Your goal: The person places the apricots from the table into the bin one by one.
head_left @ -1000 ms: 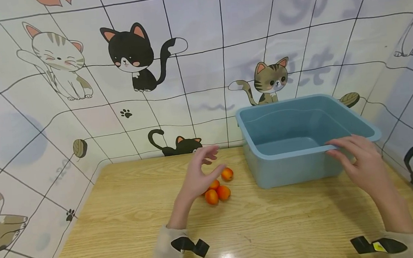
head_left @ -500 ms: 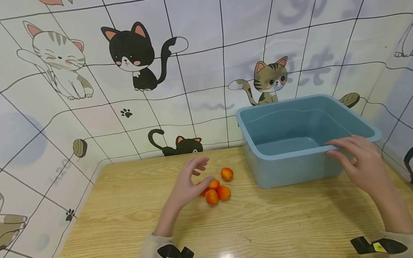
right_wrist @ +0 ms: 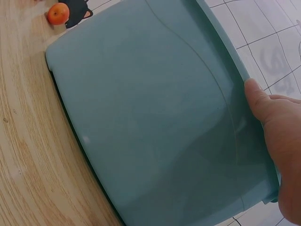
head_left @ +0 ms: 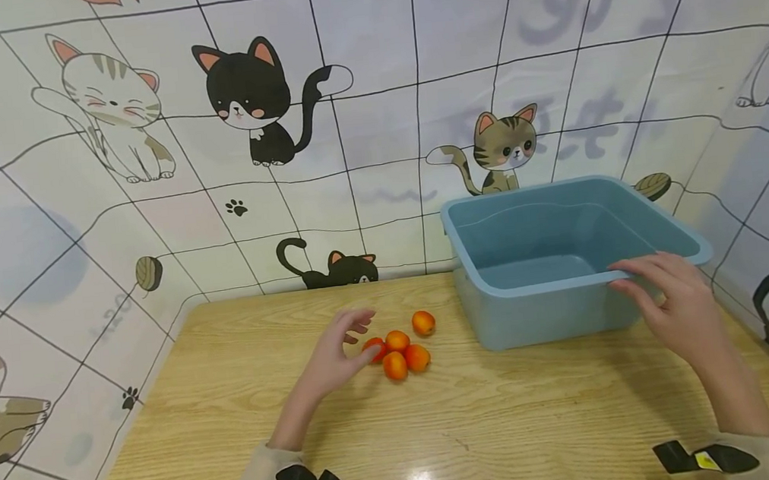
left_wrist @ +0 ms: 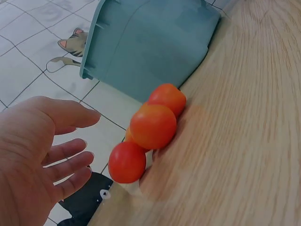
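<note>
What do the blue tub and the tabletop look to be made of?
The blue tub: likely moulded plastic, matte, with a thin rolled rim. The tabletop: wood or wood-look laminate, pale printed-looking grain, glossy enough to mirror a lamp.

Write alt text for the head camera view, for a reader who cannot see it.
A person's left hand reaches with relaxed fingers to a cluster of small orange fruits on a wooden table, while the right hand holds the near rim of a blue plastic tub. Cartoon cat tiles cover the wall behind.
</note>
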The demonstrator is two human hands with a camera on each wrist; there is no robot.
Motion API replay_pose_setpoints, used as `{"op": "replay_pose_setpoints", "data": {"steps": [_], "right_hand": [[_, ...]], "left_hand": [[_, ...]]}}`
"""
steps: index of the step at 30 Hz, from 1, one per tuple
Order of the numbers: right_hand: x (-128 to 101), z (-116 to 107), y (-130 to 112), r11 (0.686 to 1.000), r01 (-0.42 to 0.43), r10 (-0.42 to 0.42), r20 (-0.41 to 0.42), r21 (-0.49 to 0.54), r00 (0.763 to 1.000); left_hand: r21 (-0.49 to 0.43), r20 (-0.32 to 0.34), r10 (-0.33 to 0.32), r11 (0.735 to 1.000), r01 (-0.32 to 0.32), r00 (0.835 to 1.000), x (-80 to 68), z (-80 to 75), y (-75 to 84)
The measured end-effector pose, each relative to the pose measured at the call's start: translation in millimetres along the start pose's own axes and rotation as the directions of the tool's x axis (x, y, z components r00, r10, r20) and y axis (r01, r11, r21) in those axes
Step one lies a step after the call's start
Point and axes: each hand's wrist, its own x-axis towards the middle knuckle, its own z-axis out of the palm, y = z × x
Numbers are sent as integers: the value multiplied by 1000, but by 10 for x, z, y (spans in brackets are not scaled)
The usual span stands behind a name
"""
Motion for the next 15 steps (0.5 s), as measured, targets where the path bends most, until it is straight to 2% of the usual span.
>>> {"op": "replay_pose_setpoints", "data": {"steps": [15], "right_hand": [[-6,-17,14,1000,6,-6,11,-6,1000]], "left_hand": [[46,74,-76,996,73,994,-43,64,-144]]}}
